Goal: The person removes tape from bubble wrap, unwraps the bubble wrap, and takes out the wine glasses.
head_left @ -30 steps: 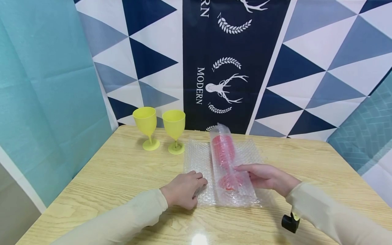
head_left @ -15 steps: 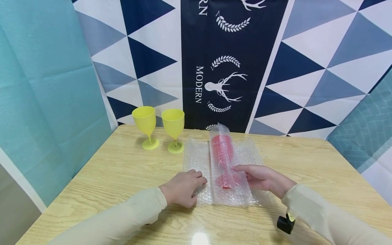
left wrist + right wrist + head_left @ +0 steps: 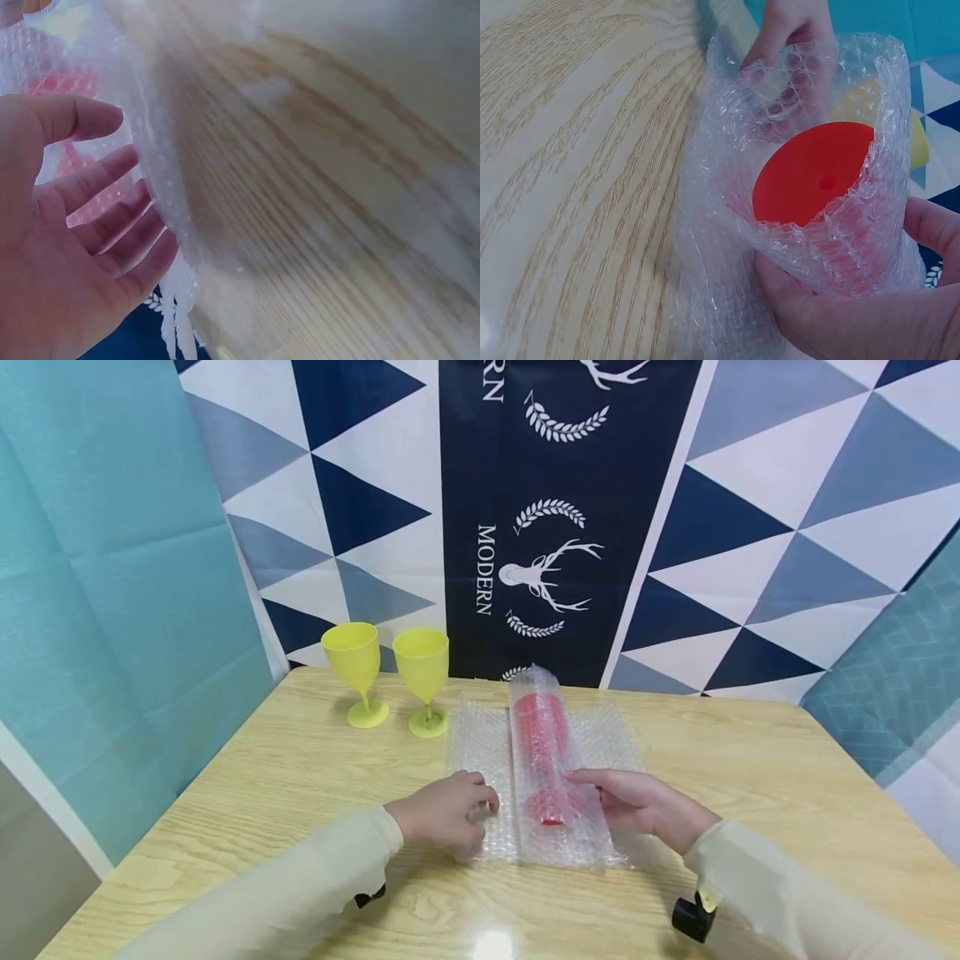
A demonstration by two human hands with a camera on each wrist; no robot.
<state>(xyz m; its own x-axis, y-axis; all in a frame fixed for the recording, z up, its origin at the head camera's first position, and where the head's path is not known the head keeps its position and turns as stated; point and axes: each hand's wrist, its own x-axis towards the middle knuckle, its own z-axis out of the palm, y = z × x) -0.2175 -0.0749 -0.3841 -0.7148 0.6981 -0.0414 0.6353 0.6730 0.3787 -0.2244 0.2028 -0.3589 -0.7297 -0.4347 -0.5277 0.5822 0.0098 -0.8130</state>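
Observation:
A red goblet [image 3: 542,731] lies rolled in bubble wrap [image 3: 480,747], its bowl toward the back wall and its foot toward me. My right hand [image 3: 648,806] grips the roll from the right, thumb on top. In the right wrist view the goblet's round red foot [image 3: 810,176] shows inside the wrap's near opening. My left hand [image 3: 442,810] hovers by the near left corner of the flat wrap. Its fingers [image 3: 101,232] are loosely bent with the thumb apart, close to the wrap's edge in the left wrist view, and nothing is pinched between them.
Two yellow goblets [image 3: 352,660] stand upright at the back left of the wooden table [image 3: 262,827], left of the wrap. Behind the table hangs a patterned cloth [image 3: 390,485]. A teal cloth [image 3: 127,568] hangs at the left side.
My left hand has drawn back slightly to the left, its fingers coming off the flat wrap. My right hand and the wrapped goblet have shifted a little leftward.

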